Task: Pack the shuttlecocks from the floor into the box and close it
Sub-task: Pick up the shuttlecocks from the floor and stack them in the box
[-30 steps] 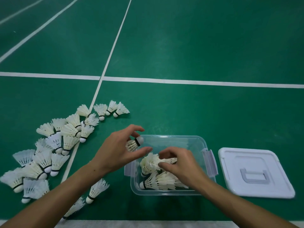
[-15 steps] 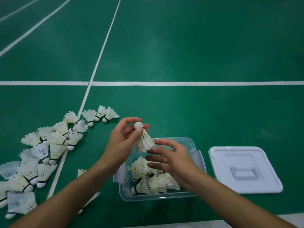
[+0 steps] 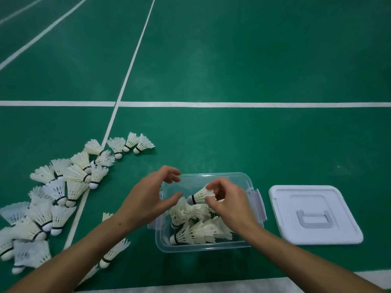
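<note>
In the head view, one shuttlecock (image 3: 200,195) is pinched by its feather skirt between the thumb and fingers of the right hand (image 3: 229,203), cork end turned left, and is held just above the clear box (image 3: 243,247), presumably so it can be laid nose-to-skirt among the few shuttlecocks already lying inside (image 3: 196,231). The left hand (image 3: 148,199) is held beside it over the box's left edge, fingers loosely curved and empty, nothing gripped; it is judged to be free for the next pick. The loose shuttlecocks (image 3: 63,187) are spread on the green floor (image 3: 232,70) well to the left of the box, within reach of that hand. The white lid (image 3: 313,214) is laid flat just right of the box, handle side up, and the box's latches (image 3: 259,205) are swung outward, so closing is not yet begun. No brand, label or writing can be read anywhere
</note>
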{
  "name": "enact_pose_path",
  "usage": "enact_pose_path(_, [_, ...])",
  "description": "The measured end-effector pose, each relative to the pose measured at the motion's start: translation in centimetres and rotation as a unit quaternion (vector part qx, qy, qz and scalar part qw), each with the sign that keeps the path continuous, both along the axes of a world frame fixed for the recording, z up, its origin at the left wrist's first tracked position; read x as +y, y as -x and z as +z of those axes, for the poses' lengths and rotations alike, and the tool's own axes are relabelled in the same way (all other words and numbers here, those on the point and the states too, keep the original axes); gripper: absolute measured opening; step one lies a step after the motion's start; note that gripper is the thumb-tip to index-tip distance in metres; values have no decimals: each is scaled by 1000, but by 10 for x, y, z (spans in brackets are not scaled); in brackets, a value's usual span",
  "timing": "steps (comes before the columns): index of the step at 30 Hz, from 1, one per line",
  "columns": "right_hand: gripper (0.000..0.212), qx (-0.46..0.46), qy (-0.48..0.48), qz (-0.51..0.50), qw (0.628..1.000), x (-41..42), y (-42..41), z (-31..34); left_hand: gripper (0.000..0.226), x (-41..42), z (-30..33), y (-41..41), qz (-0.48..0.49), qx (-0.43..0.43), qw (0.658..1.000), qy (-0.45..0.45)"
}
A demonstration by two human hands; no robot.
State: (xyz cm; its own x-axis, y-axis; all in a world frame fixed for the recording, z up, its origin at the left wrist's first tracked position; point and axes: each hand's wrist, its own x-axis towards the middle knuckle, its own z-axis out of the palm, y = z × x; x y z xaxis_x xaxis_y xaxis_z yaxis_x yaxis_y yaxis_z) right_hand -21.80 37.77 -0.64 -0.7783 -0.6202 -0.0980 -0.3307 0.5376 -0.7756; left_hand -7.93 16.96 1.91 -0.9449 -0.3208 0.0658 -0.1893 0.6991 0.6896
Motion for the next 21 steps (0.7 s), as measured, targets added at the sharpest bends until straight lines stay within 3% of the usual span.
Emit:
enact_pose_path(7, [23, 90, -108, 133, 981, -20, -15, -19, 43, -1, -3, -4, -3, 8, 1000, 29])
enact_pose_path(15, [30, -15, -127, 151, 980, -23, -14, -36, 39, -6, -4, -9, 6, 17, 999, 31])
enact_pose_path(21, [56, -81, -81, 149, 982, -12, -11, -19, 38, -14, 3, -21, 33, 42, 998, 12])
